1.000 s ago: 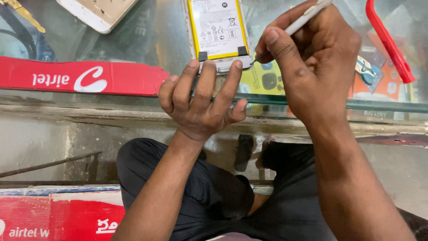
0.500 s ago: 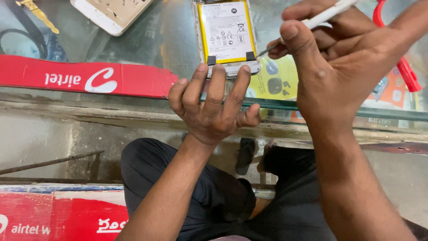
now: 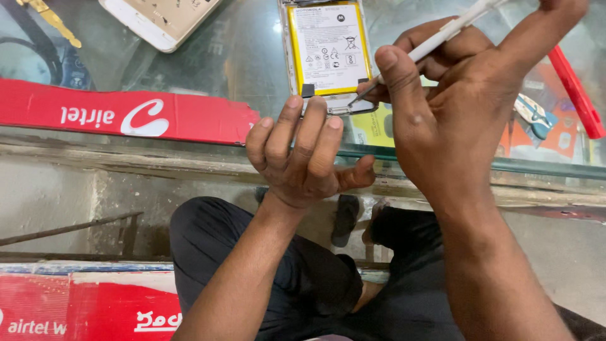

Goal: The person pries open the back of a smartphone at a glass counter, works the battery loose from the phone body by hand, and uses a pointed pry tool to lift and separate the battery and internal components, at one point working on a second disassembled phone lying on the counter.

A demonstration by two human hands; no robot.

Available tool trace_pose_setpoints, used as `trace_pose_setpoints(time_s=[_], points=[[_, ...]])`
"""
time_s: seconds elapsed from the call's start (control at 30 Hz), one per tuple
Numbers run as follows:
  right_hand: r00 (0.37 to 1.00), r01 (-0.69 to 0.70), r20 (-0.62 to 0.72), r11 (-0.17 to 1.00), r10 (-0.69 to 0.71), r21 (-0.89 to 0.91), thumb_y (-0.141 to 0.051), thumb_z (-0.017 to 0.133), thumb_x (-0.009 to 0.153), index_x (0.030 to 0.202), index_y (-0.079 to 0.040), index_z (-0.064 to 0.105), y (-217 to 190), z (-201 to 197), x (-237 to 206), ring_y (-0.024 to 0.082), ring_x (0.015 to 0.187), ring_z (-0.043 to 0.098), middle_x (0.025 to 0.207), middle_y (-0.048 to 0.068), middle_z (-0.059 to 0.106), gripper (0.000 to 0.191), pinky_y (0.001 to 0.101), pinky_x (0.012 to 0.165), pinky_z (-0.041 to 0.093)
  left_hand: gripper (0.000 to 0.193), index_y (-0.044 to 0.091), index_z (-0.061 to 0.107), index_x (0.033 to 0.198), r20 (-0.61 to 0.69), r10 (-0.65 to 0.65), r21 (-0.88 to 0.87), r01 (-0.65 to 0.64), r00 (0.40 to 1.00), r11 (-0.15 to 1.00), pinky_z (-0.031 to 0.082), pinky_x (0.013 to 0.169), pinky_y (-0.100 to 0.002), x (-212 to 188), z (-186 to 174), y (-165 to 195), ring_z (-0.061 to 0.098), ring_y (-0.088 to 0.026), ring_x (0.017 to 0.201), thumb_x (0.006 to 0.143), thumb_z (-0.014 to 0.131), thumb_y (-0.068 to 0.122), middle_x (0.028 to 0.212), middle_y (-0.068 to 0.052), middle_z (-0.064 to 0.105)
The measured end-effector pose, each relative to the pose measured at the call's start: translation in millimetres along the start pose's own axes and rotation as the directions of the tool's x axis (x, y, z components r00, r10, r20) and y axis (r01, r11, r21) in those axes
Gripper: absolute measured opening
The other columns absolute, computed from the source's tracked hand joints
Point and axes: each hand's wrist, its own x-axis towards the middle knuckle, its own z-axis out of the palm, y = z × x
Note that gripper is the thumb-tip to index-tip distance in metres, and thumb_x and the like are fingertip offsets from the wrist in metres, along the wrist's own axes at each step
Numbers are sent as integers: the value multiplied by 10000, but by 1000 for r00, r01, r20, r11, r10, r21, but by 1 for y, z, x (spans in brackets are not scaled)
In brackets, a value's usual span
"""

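Observation:
An opened phone (image 3: 325,53) lies back-up on the glass counter (image 3: 246,57), its yellow-edged white battery showing. My left hand (image 3: 303,158) rests at the counter's near edge, fingertips touching the phone's bottom end. My right hand (image 3: 454,107) grips a thin white tool (image 3: 442,35) like a pen, its metal tip down at the phone's lower right corner.
A gold phone back cover (image 3: 161,19) lies at the far left. A red printed strip (image 3: 126,117) runs along the counter's front edge. A red-handled tool (image 3: 571,91) lies at the right, with small pliers (image 3: 533,117) under the glass. My black-trousered knees are below.
The view has shifted so the phone and hands sit further right and lower. My right hand has tilted the white tool, keeping its tip at the phone's lower corner.

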Motion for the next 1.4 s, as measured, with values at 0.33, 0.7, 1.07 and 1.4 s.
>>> trace_pose_setpoints(time_s=[0.33, 0.7, 1.07, 1.4], points=[[1000, -30, 3, 996, 31, -81, 1, 584, 1128, 1579, -154, -205, 2, -1, 1, 170, 951, 699, 1108, 120, 679, 923, 252, 912, 636, 566, 134, 672, 1304, 52, -31, 25, 30, 998, 999, 299, 1151, -440, 5, -6, 3, 512, -227, 1265, 1075, 349, 538, 1245, -61, 626], [946, -308, -66, 945, 316, 108, 2, 680, 1041, 1552, -123, -192, -49, 17, 30, 113, 914, 732, 1126, 77, 712, 1018, 197, 810, 648, 579, 138, 714, 1266, 19, -44, 44, 43, 999, 998, 285, 1172, -436, 2, 2, 5, 507, -201, 1288, 1090, 368, 568, 1231, -39, 657], [954, -43, 293, 994, 70, -98, 192, 586, 1055, 1532, -102, 280, -66, 3, 54, 224, 1098, 802, 1172, 153, 764, 639, 255, 918, 684, 583, 143, 752, 1215, -12, -28, 47, 29, 1000, 998, 286, 1154, -438, 0, 7, 4, 500, -198, 1275, 1083, 364, 558, 1216, -24, 660], [872, 398, 401, 882, -279, -252, 91, 749, 1059, 1433, 17, 369, -45, -10, 55, 237, 1066, 765, 1148, 198, 714, 538, 284, 899, 665, 599, 153, 752, 1275, 19, -27, 71, 25, 999, 997, 270, 1169, -433, -3, 4, 5, 499, -198, 1292, 1092, 357, 564, 1226, -24, 669]])
